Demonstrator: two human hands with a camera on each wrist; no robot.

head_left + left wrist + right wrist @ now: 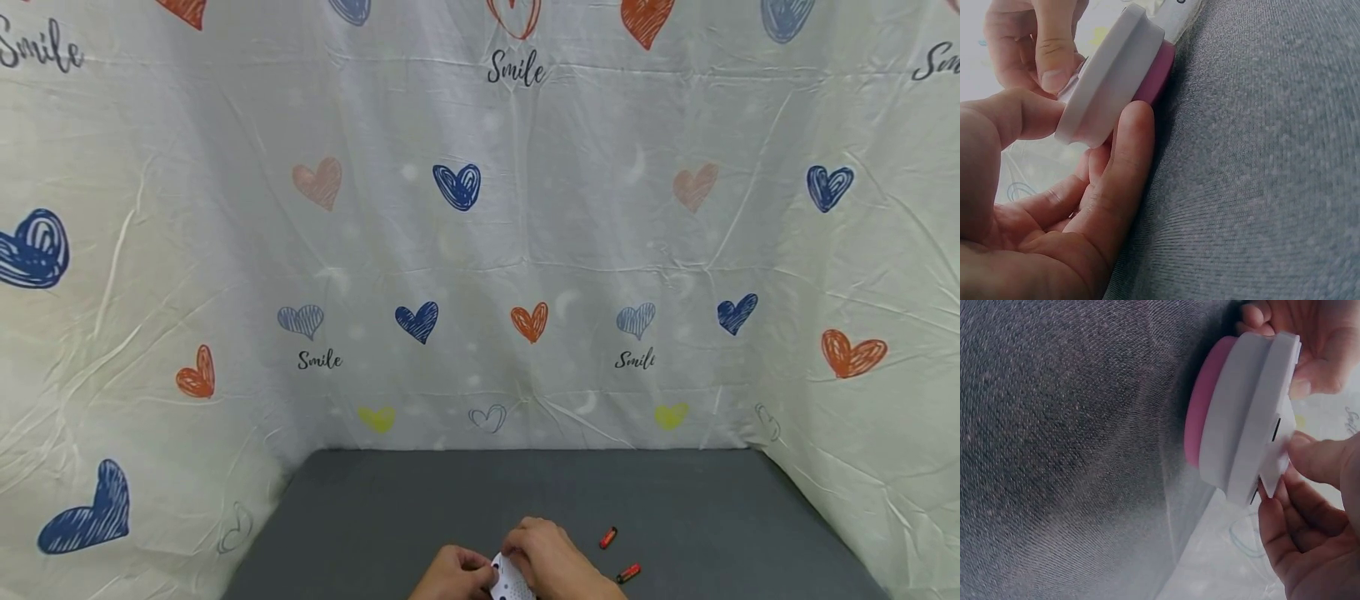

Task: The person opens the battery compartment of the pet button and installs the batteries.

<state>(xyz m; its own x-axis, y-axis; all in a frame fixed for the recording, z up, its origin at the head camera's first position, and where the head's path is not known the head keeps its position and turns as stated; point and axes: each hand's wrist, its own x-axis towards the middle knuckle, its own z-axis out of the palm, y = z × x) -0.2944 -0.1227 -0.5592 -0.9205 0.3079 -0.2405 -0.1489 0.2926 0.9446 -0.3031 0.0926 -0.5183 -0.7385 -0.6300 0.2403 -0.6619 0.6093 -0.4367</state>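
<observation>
A white round device point(513, 581) with a pink side point(1209, 400) stands tilted on its edge on the grey tabletop, between the two hands. Small dark holes dot its upward face. My left hand point(456, 573) grips its rim, thumb on one face and fingers on the other, as the left wrist view shows. With thumb and fingertips, my right hand point(553, 560) pinches a thin white cover point(1277, 465) at the back of the device. That cover sits at an angle to the back, partly lifted. Fingers hide part of the device's back.
Two red batteries with dark ends lie apart to the right of the right hand, one battery point(608, 537) farther back and the other battery point(628, 573) nearer. The grey tabletop point(360, 508) reaches back to a white cloth point(585, 250) printed with hearts, which also hangs at both sides.
</observation>
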